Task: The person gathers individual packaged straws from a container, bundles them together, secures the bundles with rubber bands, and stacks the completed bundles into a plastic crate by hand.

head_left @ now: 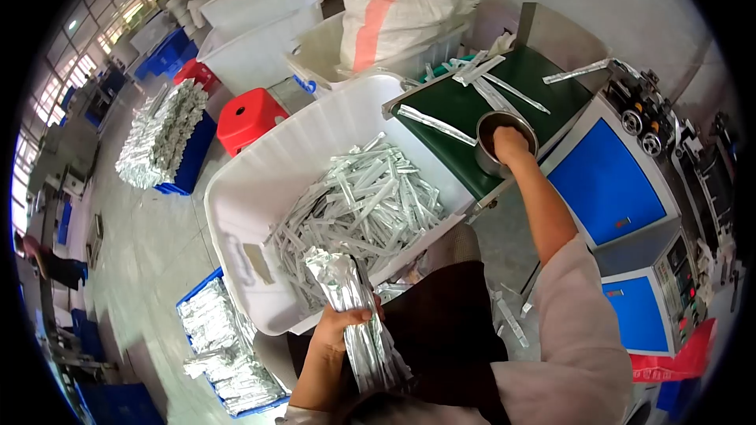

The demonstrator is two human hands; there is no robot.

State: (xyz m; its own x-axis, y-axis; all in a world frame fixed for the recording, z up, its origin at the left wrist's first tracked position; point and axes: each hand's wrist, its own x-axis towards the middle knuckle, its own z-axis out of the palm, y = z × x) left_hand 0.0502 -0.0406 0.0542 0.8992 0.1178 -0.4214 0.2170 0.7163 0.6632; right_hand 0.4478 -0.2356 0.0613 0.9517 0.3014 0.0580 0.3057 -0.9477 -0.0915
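My left hand (344, 329) is closed around a thick bundle of long silver foil packets (340, 279), held upright over my lap at the near edge of a large white plastic tub (236, 177). Inside the tub lies a loose heap of thin foil packets (370, 201). My right hand (510, 144) reaches down into a round metal cup (488, 160), which stands on the green conveyor belt (441, 105). The cup's wall hides those fingers, and its contents cannot be made out. Several single packets (516, 93) lie on the belt beside and behind the cup.
A blue-sided machine (610, 169) stands at the right. Left of the tub are a red stool (249, 120) and a blue crate (193, 161) piled with foil packets; another filled crate (224, 346) sits nearer. A white woven sack (413, 12) stands behind. Stray packets (512, 320) lie on the floor.
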